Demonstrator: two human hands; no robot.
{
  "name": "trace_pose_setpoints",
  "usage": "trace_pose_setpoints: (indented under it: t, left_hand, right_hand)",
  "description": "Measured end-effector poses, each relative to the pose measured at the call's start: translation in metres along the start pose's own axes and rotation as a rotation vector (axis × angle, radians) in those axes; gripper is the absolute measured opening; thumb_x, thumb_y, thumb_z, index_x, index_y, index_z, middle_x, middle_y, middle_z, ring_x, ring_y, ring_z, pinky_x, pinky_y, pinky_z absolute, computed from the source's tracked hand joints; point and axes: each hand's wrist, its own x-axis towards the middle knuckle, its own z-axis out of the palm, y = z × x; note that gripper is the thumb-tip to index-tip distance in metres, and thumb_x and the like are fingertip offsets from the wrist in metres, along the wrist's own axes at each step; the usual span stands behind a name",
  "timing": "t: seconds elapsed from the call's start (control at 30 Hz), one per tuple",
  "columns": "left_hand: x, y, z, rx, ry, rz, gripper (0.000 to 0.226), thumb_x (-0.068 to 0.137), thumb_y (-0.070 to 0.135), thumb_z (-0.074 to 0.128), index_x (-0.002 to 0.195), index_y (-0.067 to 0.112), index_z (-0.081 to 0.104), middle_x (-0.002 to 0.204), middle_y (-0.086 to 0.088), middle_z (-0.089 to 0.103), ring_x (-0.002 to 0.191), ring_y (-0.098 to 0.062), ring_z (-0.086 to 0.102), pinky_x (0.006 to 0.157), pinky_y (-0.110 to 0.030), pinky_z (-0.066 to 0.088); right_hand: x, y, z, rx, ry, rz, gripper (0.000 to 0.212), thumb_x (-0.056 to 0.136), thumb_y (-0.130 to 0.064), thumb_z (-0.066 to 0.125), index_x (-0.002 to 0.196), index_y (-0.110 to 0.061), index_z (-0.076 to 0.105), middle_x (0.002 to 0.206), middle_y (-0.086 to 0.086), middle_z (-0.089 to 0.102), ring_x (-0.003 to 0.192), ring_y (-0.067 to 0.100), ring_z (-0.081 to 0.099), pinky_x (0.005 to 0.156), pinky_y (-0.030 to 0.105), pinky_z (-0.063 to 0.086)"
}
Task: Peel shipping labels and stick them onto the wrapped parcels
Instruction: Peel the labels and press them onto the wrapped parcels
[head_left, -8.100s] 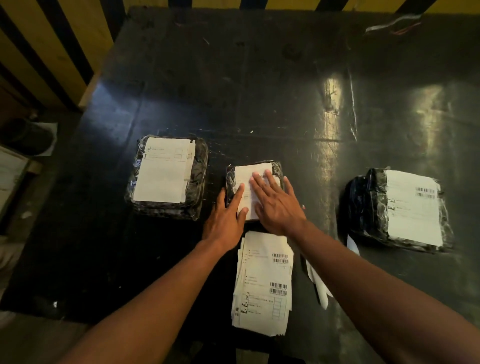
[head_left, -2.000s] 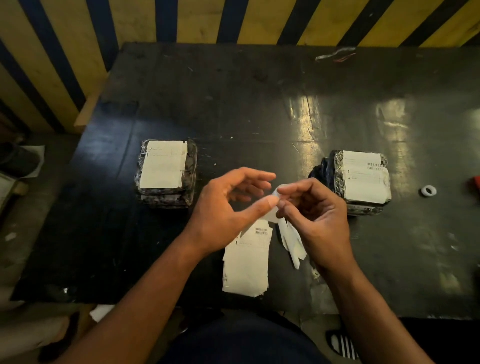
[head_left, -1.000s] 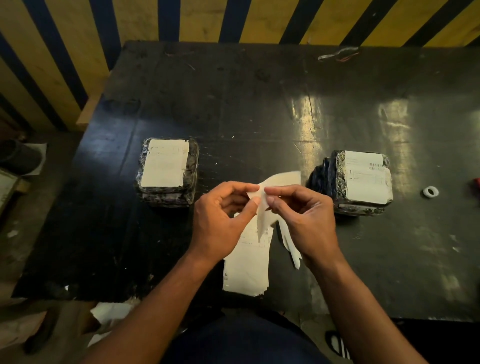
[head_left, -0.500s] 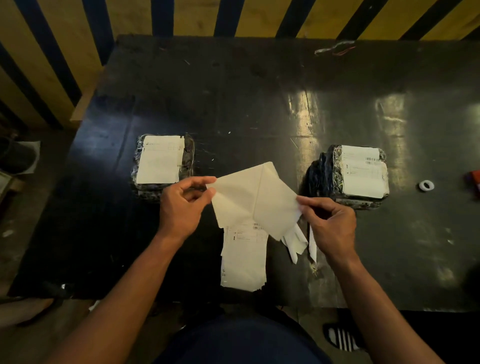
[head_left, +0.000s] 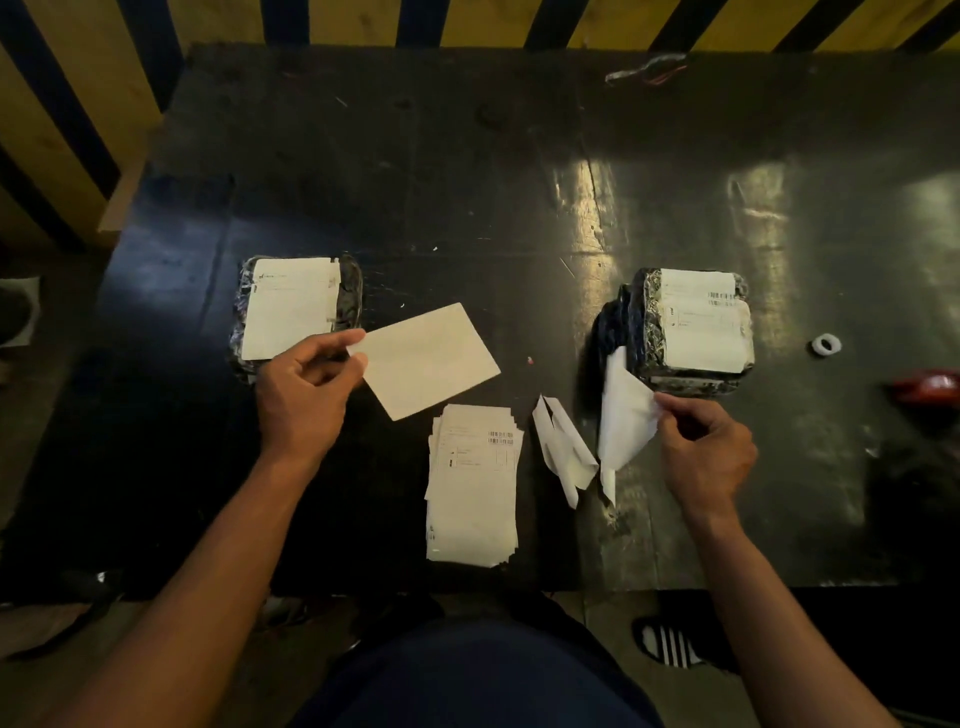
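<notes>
My left hand (head_left: 306, 395) pinches the corner of a blank-looking peeled label (head_left: 431, 361), held flat above the table between the two parcels. My right hand (head_left: 701, 447) pinches the curled white backing sheet (head_left: 623, 426) just in front of the right parcel. A wrapped parcel with a label on top (head_left: 291, 309) lies at the left, partly behind my left hand. Another labelled wrapped parcel (head_left: 696, 325) sits at the right. A stack of printed shipping labels (head_left: 472, 483) lies near the front edge between my arms.
A discarded backing strip (head_left: 563, 449) lies beside the stack. A small white ring (head_left: 826, 344) and a red object (head_left: 930, 387) sit at the right on the black table (head_left: 467, 182). A striped yellow-and-black wall stands behind. A striped sandal (head_left: 670, 644) is on the floor.
The label and its backing have come fully apart. My left hand carried the label leftward while my right hand drew the backing to the right, toward the right parcel.
</notes>
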Motion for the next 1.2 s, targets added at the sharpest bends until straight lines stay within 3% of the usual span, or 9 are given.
trace_pose_setpoints:
  t: [0.17, 0.27, 0.43, 0.57, 0.7, 0.83, 0.97, 1.07, 1.2]
  left_hand:
    - [-0.012, 0.003, 0.009, 0.034, -0.024, 0.096, 0.031, 0.093, 0.009, 0.074, 0.119, 0.025, 0.073, 0.112, 0.003, 0.075, 0.093, -0.005, 0.074, 0.077, -0.021, 0.061]
    - [-0.024, 0.005, 0.019, 0.043, -0.060, 0.175, 0.032, 0.093, 0.006, 0.073, 0.119, 0.025, 0.071, 0.109, 0.012, 0.072, 0.089, 0.002, 0.073, 0.073, -0.016, 0.060]
    - [-0.036, 0.006, 0.033, 0.085, -0.079, 0.312, 0.030, 0.093, 0.007, 0.074, 0.118, 0.023, 0.073, 0.113, 0.003, 0.073, 0.086, -0.008, 0.074, 0.072, -0.023, 0.063]
    - [-0.043, 0.010, 0.039, 0.160, -0.099, 0.429, 0.029, 0.092, 0.007, 0.075, 0.119, 0.016, 0.075, 0.112, 0.004, 0.072, 0.086, -0.004, 0.072, 0.072, -0.020, 0.062]
    - [-0.048, 0.012, 0.043, 0.203, -0.154, 0.529, 0.028, 0.092, 0.007, 0.074, 0.119, 0.014, 0.076, 0.113, 0.003, 0.071, 0.088, -0.002, 0.070, 0.074, -0.017, 0.060]
    - [-0.054, 0.012, 0.042, 0.269, -0.216, 0.637, 0.030, 0.092, 0.013, 0.075, 0.122, 0.014, 0.074, 0.115, 0.000, 0.069, 0.095, -0.006, 0.068, 0.076, -0.021, 0.061]
    - [-0.066, 0.011, 0.042, 0.272, -0.339, 0.655, 0.057, 0.094, 0.033, 0.073, 0.148, 0.028, 0.054, 0.125, 0.003, 0.058, 0.099, -0.007, 0.065, 0.081, -0.023, 0.061]
    - [-0.075, 0.008, 0.037, 0.273, -0.379, 0.623, 0.067, 0.094, 0.058, 0.064, 0.154, 0.037, 0.042, 0.132, 0.003, 0.050, 0.108, -0.013, 0.062, 0.087, -0.026, 0.060]
    - [-0.081, 0.001, 0.033, 0.285, -0.325, 0.662, 0.053, 0.097, 0.046, 0.066, 0.145, 0.029, 0.054, 0.122, 0.003, 0.057, 0.100, -0.003, 0.062, 0.081, -0.023, 0.060]
  right_hand:
    - [-0.015, 0.013, 0.021, -0.017, -0.111, -0.101, 0.020, 0.088, 0.000, 0.074, 0.101, -0.014, 0.081, 0.096, -0.003, 0.075, 0.077, 0.006, 0.066, 0.073, -0.001, 0.045]
    - [-0.022, 0.027, 0.043, -0.095, -0.244, -0.095, 0.022, 0.090, -0.003, 0.074, 0.101, -0.022, 0.078, 0.103, -0.003, 0.075, 0.080, 0.006, 0.068, 0.074, 0.016, 0.057]
    - [-0.032, 0.020, 0.060, -0.265, -0.389, -0.155, 0.023, 0.088, -0.013, 0.076, 0.109, -0.022, 0.079, 0.147, 0.005, 0.055, 0.133, 0.024, 0.053, 0.104, 0.043, 0.052]
    - [-0.033, -0.040, 0.061, 0.057, -0.342, -0.223, 0.025, 0.092, -0.015, 0.072, 0.115, -0.024, 0.075, 0.114, -0.003, 0.066, 0.098, 0.006, 0.065, 0.085, 0.034, 0.059]
    - [-0.033, -0.108, 0.058, 0.138, -0.519, -0.294, 0.039, 0.101, -0.024, 0.060, 0.138, -0.033, 0.060, 0.090, -0.008, 0.066, 0.076, 0.007, 0.063, 0.070, 0.021, 0.054]
    - [-0.030, -0.131, 0.067, -0.041, -0.564, -0.331, 0.032, 0.105, -0.033, 0.051, 0.132, -0.030, 0.067, 0.105, -0.005, 0.074, 0.085, 0.009, 0.067, 0.081, 0.028, 0.056]
    - [-0.031, -0.132, 0.070, 0.061, -0.484, -0.240, 0.025, 0.102, -0.031, 0.061, 0.101, -0.016, 0.081, 0.088, -0.003, 0.077, 0.076, 0.007, 0.069, 0.070, 0.024, 0.056]
    - [-0.031, -0.129, 0.066, 0.180, -0.482, -0.124, 0.013, 0.095, -0.025, 0.074, 0.101, -0.018, 0.082, 0.088, -0.008, 0.078, 0.080, 0.003, 0.073, 0.075, 0.023, 0.062]
    - [-0.029, -0.130, 0.063, 0.261, -0.607, -0.007, 0.008, 0.091, -0.024, 0.078, 0.099, -0.022, 0.080, 0.087, -0.007, 0.078, 0.079, 0.008, 0.076, 0.078, 0.029, 0.064]
